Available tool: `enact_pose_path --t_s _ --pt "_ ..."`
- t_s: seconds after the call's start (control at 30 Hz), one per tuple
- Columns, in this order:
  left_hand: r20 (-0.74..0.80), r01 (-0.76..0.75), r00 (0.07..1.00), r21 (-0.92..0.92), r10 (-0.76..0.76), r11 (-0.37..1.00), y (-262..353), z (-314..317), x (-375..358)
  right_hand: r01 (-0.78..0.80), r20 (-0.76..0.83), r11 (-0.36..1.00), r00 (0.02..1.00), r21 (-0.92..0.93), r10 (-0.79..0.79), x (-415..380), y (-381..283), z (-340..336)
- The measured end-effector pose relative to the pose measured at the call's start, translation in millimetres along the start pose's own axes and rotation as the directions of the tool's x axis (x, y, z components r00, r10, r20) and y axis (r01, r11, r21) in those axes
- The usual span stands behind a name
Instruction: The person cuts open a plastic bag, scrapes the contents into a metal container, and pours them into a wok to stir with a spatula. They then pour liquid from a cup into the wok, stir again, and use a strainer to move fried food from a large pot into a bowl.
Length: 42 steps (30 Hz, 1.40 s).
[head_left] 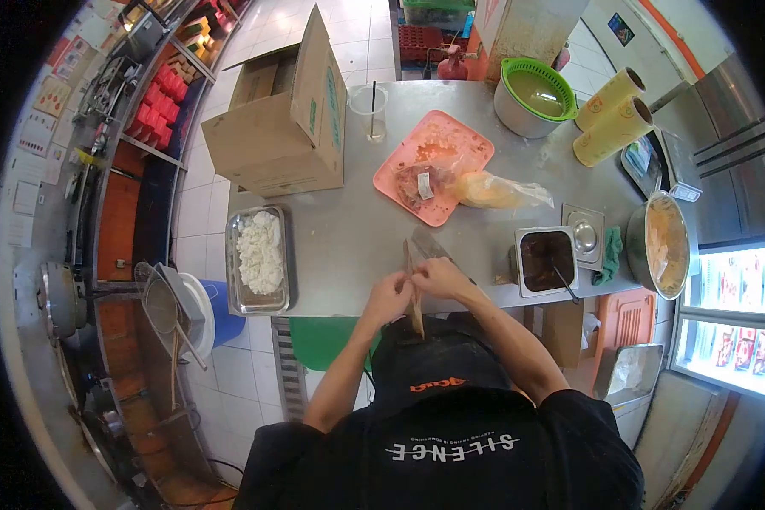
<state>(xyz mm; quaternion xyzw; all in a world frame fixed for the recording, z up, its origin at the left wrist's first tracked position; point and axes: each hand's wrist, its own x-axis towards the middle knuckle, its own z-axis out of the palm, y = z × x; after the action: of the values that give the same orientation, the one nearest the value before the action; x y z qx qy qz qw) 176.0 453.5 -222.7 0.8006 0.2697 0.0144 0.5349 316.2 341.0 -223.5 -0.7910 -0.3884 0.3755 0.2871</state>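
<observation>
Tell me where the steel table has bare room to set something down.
The widest bare patch of the table lies between the tray of white food and the pink tray, beyond the left hand. A smaller one lies between the pink tray and the yellow rolls. Crowded: the right end, with sauce container, lid, green cloth and large bowl.

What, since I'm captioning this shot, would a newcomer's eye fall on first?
Probably the central pink tray on the table, with a yellowish bag overhanging its right side. Then the open cardboard box, back left, and the green basket, back right. At the near edge, the left hand and right hand meet at a thin, hard-to-identify strip.
</observation>
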Motion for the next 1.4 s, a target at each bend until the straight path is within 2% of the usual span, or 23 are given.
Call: enact_pose_path --t_s 0.03,0.13,0.23,0.43,0.73,0.83,0.93,1.03,1.13,1.33,1.4 --pt "-0.028 -0.033 0.999 -0.008 0.033 0.999 -4 0 0 0.029 -0.008 0.999 1.0 -0.032 -0.03 1 3 1" --pt "-0.042 0.033 0.999 0.157 -0.027 0.987 -10 -4 0 0.008 -0.01 0.99 1.0 -0.139 -0.009 4 15 9" --pt "-0.108 0.017 0.994 0.212 0.006 0.977 1 -10 -7 -0.083 -0.137 0.988 0.988 -0.127 0.065 -5 16 13" --pt "-0.192 0.095 0.981 0.323 -0.033 0.942 -7 -17 -7 -0.178 -0.199 0.964 0.97 -0.199 0.138 -19 9 -3" --pt "-0.249 0.109 0.968 0.408 -0.004 0.907 -23 -30 -2 -0.305 -0.323 0.928 0.919 -0.213 0.228 -34 10 -19" --pt "-0.216 0.08 0.976 0.36 -0.001 0.93 -18 -32 -1 -0.244 -0.362 0.944 0.919 -0.22 0.154 -32 22 -18" --pt "-0.172 0.028 0.985 0.17 0.002 0.985 -23 -20 4 -0.042 -0.317 0.999 0.948 -0.008 0.038 -24 32 -14" --pt "-0.176 0.032 0.984 0.155 -0.004 0.987 -20 -13 7 -0.103 -0.324 0.989 0.937 0.104 0.131 -27 33 -2" --pt "-0.188 0.018 0.982 0.15 0.011 0.989 -22 -9 6 -0.222 -0.248 0.935 0.923 0.278 0.293 -56 13 2" --pt "-0.208 -0.014 0.978 0.014 0.017 1.0 -15 1 4 -0.178 -0.005 0.969 0.983 0.171 0.181 -71 5 27" --pt "-0.205 -0.009 0.979 0.021 0.013 1.0 -10 3 4 -0.168 0.02 0.938 0.985 0.303 0.17 -69 14 32"
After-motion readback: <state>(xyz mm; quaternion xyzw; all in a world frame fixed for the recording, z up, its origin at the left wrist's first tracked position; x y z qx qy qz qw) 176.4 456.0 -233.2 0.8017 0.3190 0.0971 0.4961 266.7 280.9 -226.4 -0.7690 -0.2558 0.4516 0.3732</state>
